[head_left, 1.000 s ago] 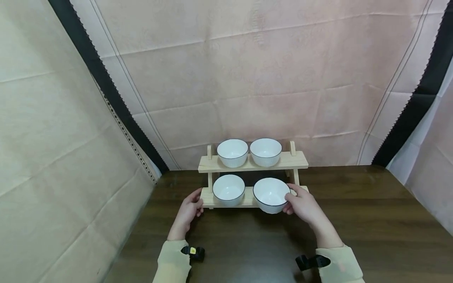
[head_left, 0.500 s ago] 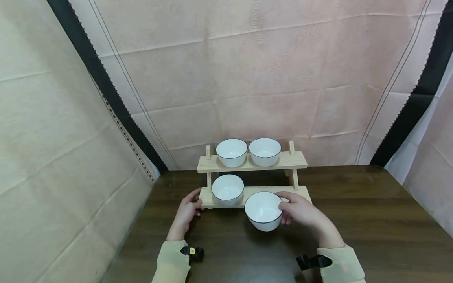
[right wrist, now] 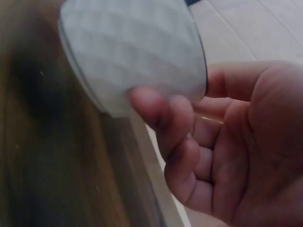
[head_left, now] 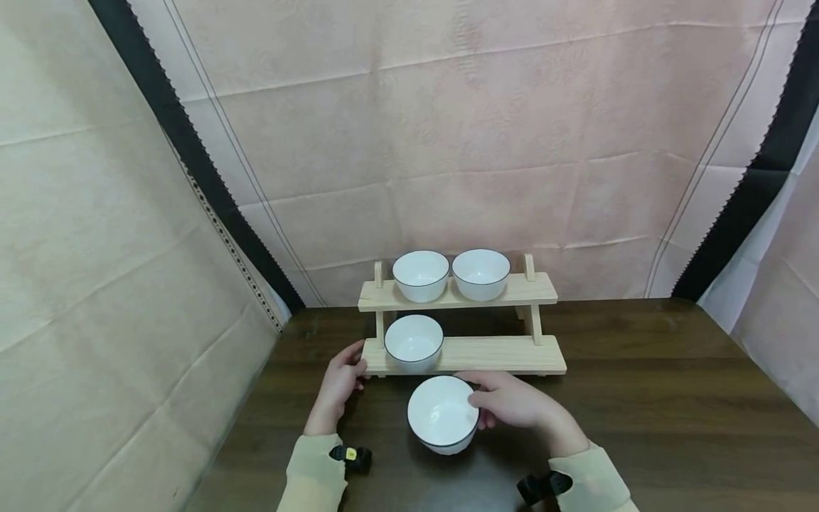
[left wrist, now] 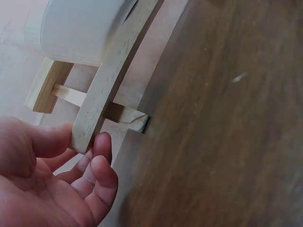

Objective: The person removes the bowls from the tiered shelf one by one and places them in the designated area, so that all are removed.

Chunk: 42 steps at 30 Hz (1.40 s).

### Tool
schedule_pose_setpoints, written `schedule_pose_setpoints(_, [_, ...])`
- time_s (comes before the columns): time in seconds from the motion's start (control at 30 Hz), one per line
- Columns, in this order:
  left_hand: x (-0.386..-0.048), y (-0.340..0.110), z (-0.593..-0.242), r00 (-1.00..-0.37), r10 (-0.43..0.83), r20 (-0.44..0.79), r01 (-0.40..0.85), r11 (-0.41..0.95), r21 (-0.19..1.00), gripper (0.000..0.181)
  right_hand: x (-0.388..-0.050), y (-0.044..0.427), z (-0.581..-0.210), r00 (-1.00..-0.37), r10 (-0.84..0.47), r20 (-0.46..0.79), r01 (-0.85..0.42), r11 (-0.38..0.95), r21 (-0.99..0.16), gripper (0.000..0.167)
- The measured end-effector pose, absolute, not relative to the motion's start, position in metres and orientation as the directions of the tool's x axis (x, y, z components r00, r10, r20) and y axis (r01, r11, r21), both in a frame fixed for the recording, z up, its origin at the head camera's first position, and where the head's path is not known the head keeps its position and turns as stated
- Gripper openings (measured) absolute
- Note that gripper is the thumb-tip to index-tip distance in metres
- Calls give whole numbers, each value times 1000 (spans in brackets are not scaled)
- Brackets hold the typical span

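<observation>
My right hand (head_left: 515, 404) pinches the right rim of a white bowl (head_left: 443, 412) with a dark edge, held in front of the rack. In the right wrist view the bowl's dimpled outer wall (right wrist: 132, 47) shows between thumb and fingers. A two-tier wooden rack (head_left: 505, 354) stands behind it. My left hand (head_left: 339, 387) grips the left end of the lower board; in the left wrist view the thumb lies on the board (left wrist: 90, 118) with fingers curled beneath. One bowl (head_left: 414, 343) sits at the left of the lower tier. The upper tier bears two bowls, left (head_left: 421, 276) and right (head_left: 481, 274).
The rack stands on a dark brown wooden table (head_left: 640, 398), near its back edge. Pale cloth walls rise behind (head_left: 486, 142) and at the left (head_left: 128, 284). Each wrist wears a black strap with a small camera, such as the right one (head_left: 544, 487).
My right hand has brought the bowl off the right of the lower tier, toward me and to the left. The left hand keeps its grip on the rack, which stays in place.
</observation>
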<state>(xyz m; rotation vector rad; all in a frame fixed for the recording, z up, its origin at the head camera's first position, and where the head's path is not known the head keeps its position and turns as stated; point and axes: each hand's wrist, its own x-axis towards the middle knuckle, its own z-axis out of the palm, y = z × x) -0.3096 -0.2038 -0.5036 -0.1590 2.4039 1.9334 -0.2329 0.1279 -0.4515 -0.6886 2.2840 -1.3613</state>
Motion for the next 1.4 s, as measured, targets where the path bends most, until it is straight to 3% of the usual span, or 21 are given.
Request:
schedule_pose_setpoints(0.33, [-311,-201,-505,-994,-57,-90,-101,227,969,43,-231,102,-462,-784,-618,-59,-281,438,-854,41])
schedule_pose_setpoints(0.7, [-311,-198,-511,-996,-57,-68,-79,203,976,44,-225,58,-482,-867,-498,-8,-183,333,-925,40])
schedule_pose_setpoints(0.9, [-304,-197,-500,-995,-39,-89,-95,191,977,45,-220,41,-484,-914,-405,-24,-105,293,-950,48])
schedule_pose_setpoints(1.13, [-291,-191,-478,-995,-30,-99,-103,210,972,46,-219,34,-489,-934,-353,-49,-58,286,-957,50])
schedule_pose_setpoints(1.4, [-303,-199,-490,-995,-28,-99,-102,209,973,46,-218,27,-493,-940,-335,-59,-49,303,-952,52])
